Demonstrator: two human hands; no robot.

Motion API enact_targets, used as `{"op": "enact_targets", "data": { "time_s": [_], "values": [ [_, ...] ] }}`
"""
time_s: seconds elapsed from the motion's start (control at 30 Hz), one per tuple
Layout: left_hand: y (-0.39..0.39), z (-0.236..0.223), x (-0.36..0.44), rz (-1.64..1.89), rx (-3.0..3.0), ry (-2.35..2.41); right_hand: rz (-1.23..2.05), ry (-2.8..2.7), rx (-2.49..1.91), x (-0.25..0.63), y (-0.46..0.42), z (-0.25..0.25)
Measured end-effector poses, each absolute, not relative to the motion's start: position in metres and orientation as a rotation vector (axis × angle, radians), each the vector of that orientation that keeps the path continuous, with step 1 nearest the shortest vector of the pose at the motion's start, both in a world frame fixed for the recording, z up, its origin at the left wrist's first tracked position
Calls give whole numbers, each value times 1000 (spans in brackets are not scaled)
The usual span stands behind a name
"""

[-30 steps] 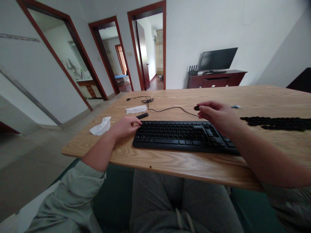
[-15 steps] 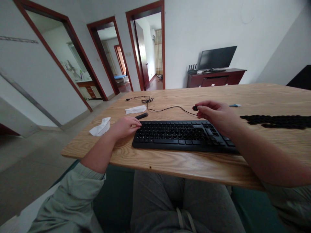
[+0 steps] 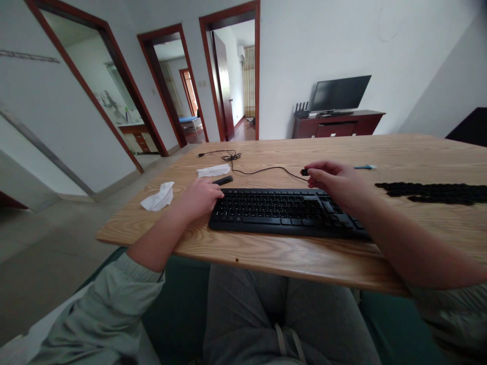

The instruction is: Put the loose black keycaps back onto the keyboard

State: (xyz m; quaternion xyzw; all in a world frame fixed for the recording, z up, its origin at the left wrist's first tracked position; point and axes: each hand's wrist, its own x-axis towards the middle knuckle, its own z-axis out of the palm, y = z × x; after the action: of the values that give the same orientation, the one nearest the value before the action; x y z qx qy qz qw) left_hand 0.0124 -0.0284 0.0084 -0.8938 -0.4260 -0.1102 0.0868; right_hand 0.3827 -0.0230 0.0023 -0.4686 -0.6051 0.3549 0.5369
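Observation:
A black keyboard (image 3: 281, 210) lies on the wooden table (image 3: 399, 152) in front of me. My left hand (image 3: 200, 197) rests at the keyboard's left end, fingers curled against its edge. My right hand (image 3: 335, 182) hovers over the keyboard's right half and pinches a small black piece (image 3: 304, 172) between thumb and fingertips, just behind the keyboard's back edge. The keyboard's thin black cable (image 3: 262, 171) runs from there to a coil at the far left.
Two crumpled white tissues (image 3: 158, 197) (image 3: 213, 171) and a small black bar (image 3: 222, 180) lie left of the keyboard. Rows of black keycaps (image 3: 433, 192) sit at the right. A light blue tool (image 3: 365, 167) lies behind my right hand. Doorways and a TV cabinet stand beyond.
My right hand with the small black piece has dipped slightly toward the keyboard's back edge. My left hand has shifted a little closer onto the keyboard's left end.

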Motion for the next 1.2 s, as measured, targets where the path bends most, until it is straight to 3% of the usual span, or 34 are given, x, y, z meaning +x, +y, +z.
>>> {"op": "enact_targets", "data": {
  "time_s": [0.13, 0.57, 0.77, 0.97, 1.2],
  "values": [
    [-33, 8, 18, -167, -2519, -1262, 870, -1438, -1108, 381, -24, 2],
    [-31, -4, 10, -337, -2512, -1404, 904, -1390, -1081, 378, -24, 1],
    [-25, -16, 2, -553, -2523, -1400, 898, -1366, -1072, 379, -21, 1],
    [-17, -18, -11, -1067, -2363, -1459, 919, -1348, -1056, 380, -24, 7],
    [-24, -13, -3, -930, -2565, -1471, 892, -1357, -1071, 380, -25, 6]
  ]
}}
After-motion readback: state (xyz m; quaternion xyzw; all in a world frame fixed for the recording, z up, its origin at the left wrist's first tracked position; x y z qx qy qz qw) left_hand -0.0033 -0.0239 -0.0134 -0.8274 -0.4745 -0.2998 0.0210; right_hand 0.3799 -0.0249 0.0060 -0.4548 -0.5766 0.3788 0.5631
